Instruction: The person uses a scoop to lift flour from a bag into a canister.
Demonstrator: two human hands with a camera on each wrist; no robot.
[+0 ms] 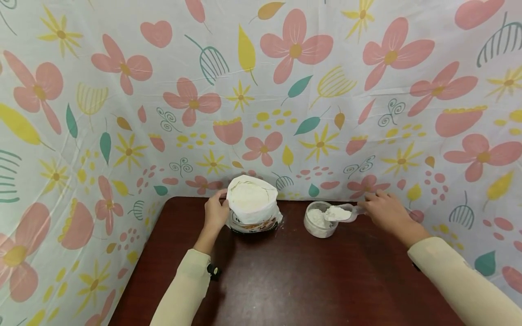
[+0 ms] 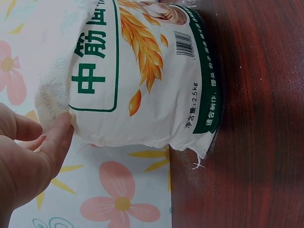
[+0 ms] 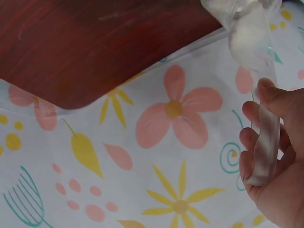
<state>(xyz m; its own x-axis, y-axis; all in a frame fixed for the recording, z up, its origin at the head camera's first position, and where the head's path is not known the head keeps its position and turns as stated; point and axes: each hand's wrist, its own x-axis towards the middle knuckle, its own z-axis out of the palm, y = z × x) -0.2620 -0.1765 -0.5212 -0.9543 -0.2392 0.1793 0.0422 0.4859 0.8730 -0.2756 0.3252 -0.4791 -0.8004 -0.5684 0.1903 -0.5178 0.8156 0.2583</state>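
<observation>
Right grip [image 1: 383, 210] is curled round a clear plastic scoop [image 1: 348, 217] of white powder [image 1: 337, 213], its long axis nearly sideways, tip pointing nine o'clock over a round transparent tub [image 1: 320, 232]; left grip [image 1: 215, 212] holds a white printed bag [image 1: 252, 213].

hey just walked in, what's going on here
A person is working with flour at a table. Their right hand grips the handle of a clear scoop loaded with white flour, its head at the right rim of a clear round container that already has some flour in it. The left hand touches the side of an upright flour bag, which is open at the top, to the left of the container.
</observation>
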